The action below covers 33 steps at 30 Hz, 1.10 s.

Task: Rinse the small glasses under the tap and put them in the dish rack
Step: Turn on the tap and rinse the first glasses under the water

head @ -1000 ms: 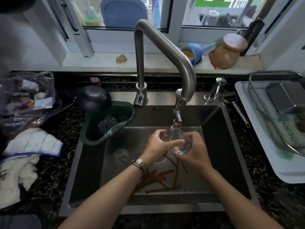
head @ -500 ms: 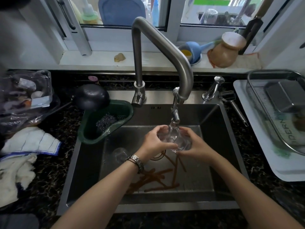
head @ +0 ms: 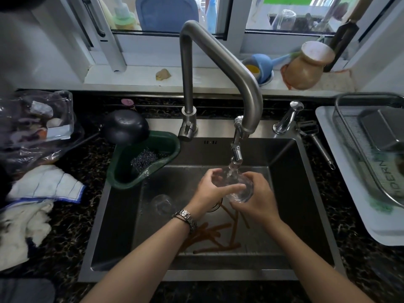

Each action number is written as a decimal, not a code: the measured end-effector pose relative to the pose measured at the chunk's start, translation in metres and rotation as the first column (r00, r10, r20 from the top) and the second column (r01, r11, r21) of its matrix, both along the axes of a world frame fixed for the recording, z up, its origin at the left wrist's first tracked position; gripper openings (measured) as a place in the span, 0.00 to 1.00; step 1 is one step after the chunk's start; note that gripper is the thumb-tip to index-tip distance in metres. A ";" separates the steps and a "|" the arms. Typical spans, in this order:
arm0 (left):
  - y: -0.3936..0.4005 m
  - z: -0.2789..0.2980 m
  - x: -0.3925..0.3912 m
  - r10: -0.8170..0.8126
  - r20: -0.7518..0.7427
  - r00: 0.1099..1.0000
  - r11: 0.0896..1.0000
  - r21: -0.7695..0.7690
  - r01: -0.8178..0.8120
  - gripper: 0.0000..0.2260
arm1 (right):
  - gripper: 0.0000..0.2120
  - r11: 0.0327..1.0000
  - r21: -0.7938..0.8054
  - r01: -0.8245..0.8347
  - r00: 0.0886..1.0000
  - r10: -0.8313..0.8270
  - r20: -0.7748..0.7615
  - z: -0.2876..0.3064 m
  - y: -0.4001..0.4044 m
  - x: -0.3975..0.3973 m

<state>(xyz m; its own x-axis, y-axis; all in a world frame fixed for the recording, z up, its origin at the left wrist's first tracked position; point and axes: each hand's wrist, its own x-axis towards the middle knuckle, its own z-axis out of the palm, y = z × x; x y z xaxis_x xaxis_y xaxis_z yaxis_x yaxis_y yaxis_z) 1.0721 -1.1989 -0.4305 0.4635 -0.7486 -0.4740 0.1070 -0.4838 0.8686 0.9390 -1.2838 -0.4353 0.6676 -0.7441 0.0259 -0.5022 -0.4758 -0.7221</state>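
A small clear glass (head: 235,185) is under the spout of the steel tap (head: 235,154), with water running onto it. My left hand (head: 211,189) grips its left side, thumb laid across the front. My right hand (head: 255,199) curls round it from the right and below. A second small glass (head: 162,203) lies on the floor of the sink (head: 286,193), left of my left wrist. The wire dish rack (head: 358,147) sits on a white tray (head: 341,206) at the right and holds a steel container (head: 382,132).
Brown sticks (head: 216,237) lie on the sink floor beneath my arms. A green corner basket (head: 150,169) with a steel scourer hangs at the sink's left. A black ladle (head: 124,126), cloths (head: 43,182) and a plastic bag (head: 35,125) crowd the left counter. A peeler (head: 317,143) lies right of the tap.
Both hands have stayed under the spout with the glass; my fingers have shifted round it and the glass has turned slightly.
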 end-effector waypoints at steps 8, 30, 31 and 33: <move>0.000 -0.002 0.006 0.007 0.065 0.998 1.000 -0.022 -0.006 0.34 | 0.30 0.999 0.040 0.033 0.995 -0.029 -0.092 -0.013 0.003 0.006; 0.005 -0.006 0.007 -0.074 0.054 0.996 0.997 -0.008 0.075 0.40 | 0.27 0.993 0.083 -0.084 0.996 0.085 -0.009 -0.010 -0.015 -0.007; 0.006 -0.007 0.006 -0.055 0.059 0.997 0.998 0.002 0.055 0.39 | 0.26 0.995 0.069 -0.069 0.998 0.070 -0.009 -0.011 -0.014 -0.007; 0.006 -0.008 0.006 -0.027 0.061 0.998 1.000 0.000 0.027 0.37 | 0.26 0.999 0.038 -0.038 0.999 0.039 -0.014 -0.014 -0.013 -0.006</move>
<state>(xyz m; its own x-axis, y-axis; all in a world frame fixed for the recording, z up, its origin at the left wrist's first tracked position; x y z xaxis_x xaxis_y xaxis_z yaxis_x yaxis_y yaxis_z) 1.0783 -1.1927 -0.4383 0.4716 -0.7617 -0.4444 0.0405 -0.4847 0.8737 0.9333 -1.2968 -0.4495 0.6960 -0.7179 -0.0113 -0.4944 -0.4677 -0.7327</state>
